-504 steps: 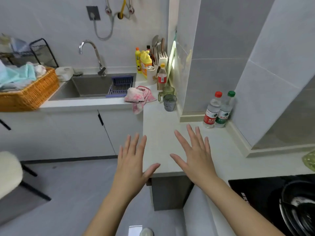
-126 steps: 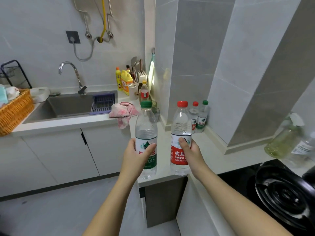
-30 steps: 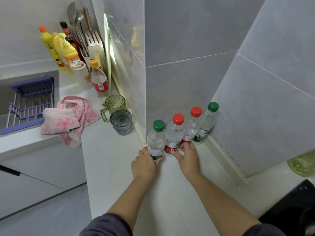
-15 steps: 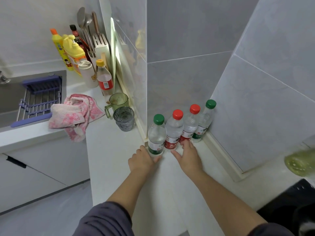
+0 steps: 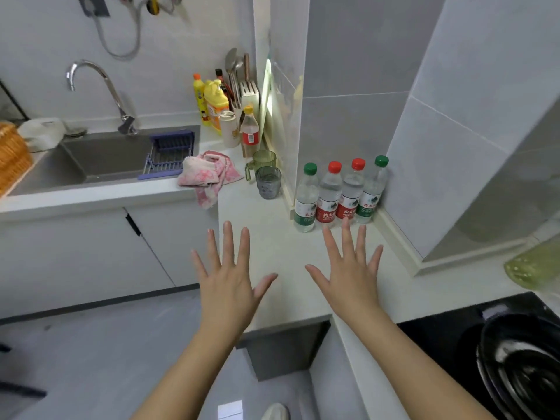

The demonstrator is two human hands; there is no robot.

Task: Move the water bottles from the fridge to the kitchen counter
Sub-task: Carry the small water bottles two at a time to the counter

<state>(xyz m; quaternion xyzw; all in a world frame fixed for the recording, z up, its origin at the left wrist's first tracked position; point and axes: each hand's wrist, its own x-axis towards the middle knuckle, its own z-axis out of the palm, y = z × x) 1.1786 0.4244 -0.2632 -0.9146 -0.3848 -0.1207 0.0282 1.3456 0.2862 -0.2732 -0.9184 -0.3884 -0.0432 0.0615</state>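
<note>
Left of centre in the frame, I am holding my left hand (image 5: 227, 277) with fingers spread wide, gripping nothing, by the edge of the pale stone kitchen counter (image 5: 272, 237). Right of it my right hand (image 5: 348, 274) is hovering splayed and empty. Just above it in the frame, four clear plastic water bottles (image 5: 328, 197) with green and red caps are standing upright, side by side, on the counter against the grey-tiled wall (image 5: 348, 125).

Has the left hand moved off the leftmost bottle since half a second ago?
Yes. The left hand has pulled back from the leftmost bottle toward the counter's front edge, fingers spread.
</note>
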